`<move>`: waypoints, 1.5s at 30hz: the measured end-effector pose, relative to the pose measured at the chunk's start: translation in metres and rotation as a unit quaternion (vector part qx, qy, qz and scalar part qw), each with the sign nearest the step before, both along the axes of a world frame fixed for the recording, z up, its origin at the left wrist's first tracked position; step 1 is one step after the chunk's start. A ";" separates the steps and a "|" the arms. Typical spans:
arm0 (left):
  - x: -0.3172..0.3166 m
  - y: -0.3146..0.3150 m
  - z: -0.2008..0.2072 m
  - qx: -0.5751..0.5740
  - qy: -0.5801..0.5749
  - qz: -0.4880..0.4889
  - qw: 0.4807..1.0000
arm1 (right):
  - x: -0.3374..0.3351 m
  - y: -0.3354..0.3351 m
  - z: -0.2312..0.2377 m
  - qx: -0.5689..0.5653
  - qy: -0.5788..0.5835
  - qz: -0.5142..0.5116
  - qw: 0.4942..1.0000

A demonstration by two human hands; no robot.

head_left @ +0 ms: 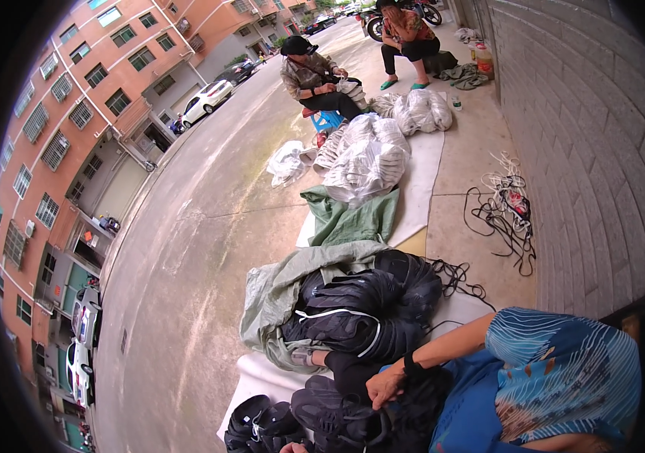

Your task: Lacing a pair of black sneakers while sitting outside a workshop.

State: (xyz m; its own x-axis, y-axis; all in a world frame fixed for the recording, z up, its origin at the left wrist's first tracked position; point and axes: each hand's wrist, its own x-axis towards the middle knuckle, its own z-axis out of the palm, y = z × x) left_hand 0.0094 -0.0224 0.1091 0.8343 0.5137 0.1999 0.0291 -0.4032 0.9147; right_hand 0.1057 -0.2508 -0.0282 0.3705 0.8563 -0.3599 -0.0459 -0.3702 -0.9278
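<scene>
Bright, soft outdoor daylight, faint shadows, strong fisheye curvature in the grey wall (602, 166), black corners.

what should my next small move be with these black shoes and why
Perhaps slide the right hand onto the black shoe nearest it, to steady it: that hand is curled just beside the shoe in this view, while only a little of the left hand shows at the lower edge. Whether either grip already holds something can't be told.

One wide fisheye head view looks down and along the pavement (179, 257).
</scene>
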 end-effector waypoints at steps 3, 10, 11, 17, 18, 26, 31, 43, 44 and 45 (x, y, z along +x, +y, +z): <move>0.001 0.019 -0.019 0.100 0.095 0.044 0.990 | 0.002 -0.002 -0.003 0.005 0.016 -0.011 1.000; 0.034 0.037 -0.105 0.036 0.200 0.016 0.979 | -0.002 0.004 0.000 -0.019 0.003 -0.013 1.000; 0.045 0.039 -0.117 0.052 0.257 -0.006 0.965 | -0.003 0.002 0.000 -0.014 0.001 -0.011 1.000; 0.065 0.055 -0.197 0.020 0.191 0.016 0.981 | -0.006 0.002 0.006 0.000 -0.004 -0.025 1.000; 0.064 0.049 -0.198 0.009 0.179 0.035 0.983 | -0.004 0.001 0.009 -0.015 -0.003 -0.025 1.000; 0.052 0.034 -0.182 -0.091 0.153 0.066 0.982 | 0.000 0.005 -0.002 -0.026 0.003 -0.028 0.999; 0.043 0.019 -0.157 -0.018 0.161 0.116 0.980 | -0.004 0.011 -0.002 -0.035 0.001 -0.034 0.999; 0.041 0.027 -0.136 0.044 0.147 0.112 0.982 | -0.003 0.015 0.007 -0.073 0.016 -0.057 0.996; 0.041 0.029 -0.134 0.048 0.162 0.101 0.980 | -0.004 0.019 0.007 -0.081 0.006 -0.055 0.995; 0.045 0.026 -0.131 0.048 0.175 0.091 0.979 | -0.002 0.018 0.008 -0.093 -0.008 -0.052 0.994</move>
